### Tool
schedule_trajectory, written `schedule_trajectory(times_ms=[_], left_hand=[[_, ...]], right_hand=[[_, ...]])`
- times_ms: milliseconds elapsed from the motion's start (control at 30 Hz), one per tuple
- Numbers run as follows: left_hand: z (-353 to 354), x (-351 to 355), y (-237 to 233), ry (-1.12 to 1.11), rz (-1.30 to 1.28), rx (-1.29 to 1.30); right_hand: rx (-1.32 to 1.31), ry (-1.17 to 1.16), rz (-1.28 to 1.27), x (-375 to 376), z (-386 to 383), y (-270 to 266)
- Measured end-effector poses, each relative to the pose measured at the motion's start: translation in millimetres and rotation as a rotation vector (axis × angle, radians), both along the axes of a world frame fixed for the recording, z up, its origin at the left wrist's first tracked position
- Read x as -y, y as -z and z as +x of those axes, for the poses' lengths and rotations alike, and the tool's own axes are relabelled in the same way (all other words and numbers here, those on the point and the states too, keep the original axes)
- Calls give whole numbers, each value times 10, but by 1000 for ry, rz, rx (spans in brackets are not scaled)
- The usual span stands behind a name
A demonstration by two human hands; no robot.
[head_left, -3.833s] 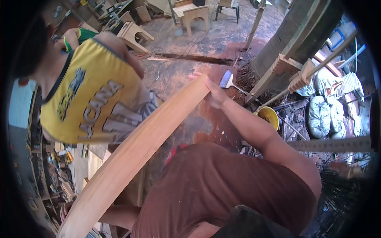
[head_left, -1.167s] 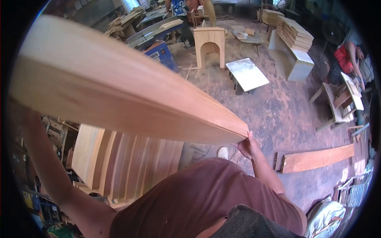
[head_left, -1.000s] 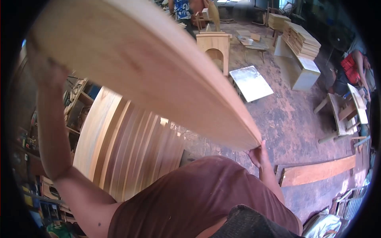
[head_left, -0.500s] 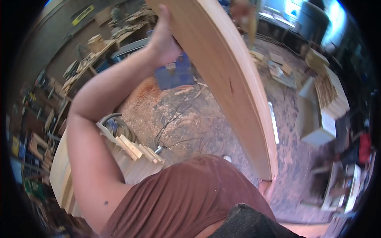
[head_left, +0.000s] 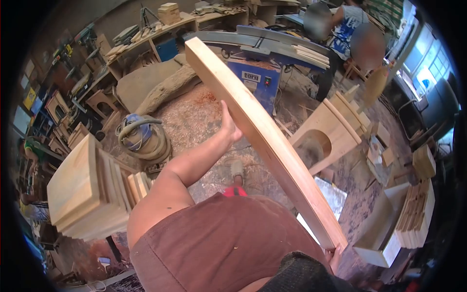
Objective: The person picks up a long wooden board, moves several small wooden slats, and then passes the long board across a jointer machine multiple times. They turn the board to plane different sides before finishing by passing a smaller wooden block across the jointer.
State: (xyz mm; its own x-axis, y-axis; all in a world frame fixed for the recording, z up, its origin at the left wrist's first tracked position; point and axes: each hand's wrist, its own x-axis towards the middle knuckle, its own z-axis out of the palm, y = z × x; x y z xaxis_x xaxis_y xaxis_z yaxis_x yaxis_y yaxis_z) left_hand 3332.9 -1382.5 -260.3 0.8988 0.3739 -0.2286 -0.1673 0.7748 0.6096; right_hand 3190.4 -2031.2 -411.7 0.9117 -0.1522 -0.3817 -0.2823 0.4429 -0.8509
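A long, thick wooden board [head_left: 272, 141] slants across the view in front of me, its narrow edge turned up. My left hand [head_left: 230, 125] holds it from the left side, near the middle, thumb up against the face; the other fingers are hidden behind the wood. At the near lower end, my right hand [head_left: 333, 258] grips the corner, only partly visible. Beyond the board's right side stands a wooden piece with an arched cutout [head_left: 335, 127].
A blue machine [head_left: 258, 82] stands ahead, with a person [head_left: 348, 24] behind it. Left are a shop vacuum [head_left: 141, 136] and stacked wooden panels [head_left: 78, 190]. At right, a white box [head_left: 382, 233] sits beside stacked boards [head_left: 416, 214]. Shavings cover the floor [head_left: 194, 117].
The board has come down from its raised position, and my left hand has lowered with it. My view has tilted up, bringing the blue machine and people into sight.
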Motion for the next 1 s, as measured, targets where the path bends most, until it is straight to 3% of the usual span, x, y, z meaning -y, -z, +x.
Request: schedule_trajectory(times_ms=[33,100,133,200,233,367,433,633,700,733,800,833,900,1000], left_hand=[[181,-201,146,-16,-39,-3],[616,-674,430,-68,-76,-6],[817,-928,594,-113,-99,-24],[1194,-1462,737,-149,-117,-71],[1365,-1729,841,-144,-132,-64],[2046,-2562,1061,-210,-110,-63],[2385,-2868,1136,-227,-117,-76],[3347,-3647,1247,-363,-70,-201],[3654,-3794,1107,-405,-177,-233],[3907,-4107,1576,-403,-86,-96],[4204,-4463,1760,-424,-69,-177],[4345,-4636,1866,-412,-45,-77],[4484,-4742,1635,-394,88,-105],[4741,-5002,1499,-511,52,-317]], right_hand=[[2,-4,-11,-154,220,12],[-153,-239,-578,-461,761,-51],[-157,-238,-588,-648,1013,-15],[-202,-511,-945,-1041,1501,-24],[-38,-485,-950,-1777,1646,-637],[18,-401,-892,-2823,2268,-927],[-112,-314,-885,-3359,2549,-1249],[45,-328,-800,-4107,3637,-1047],[116,-317,-820,-4431,4030,-1071],[198,-326,-836,-4573,4232,-1062],[178,-333,-768,-4801,4648,-1023],[174,-377,-696,-4914,4878,-1001],[202,-379,-717,-5109,5298,-943],[237,-423,-772,-5394,5721,-899]])
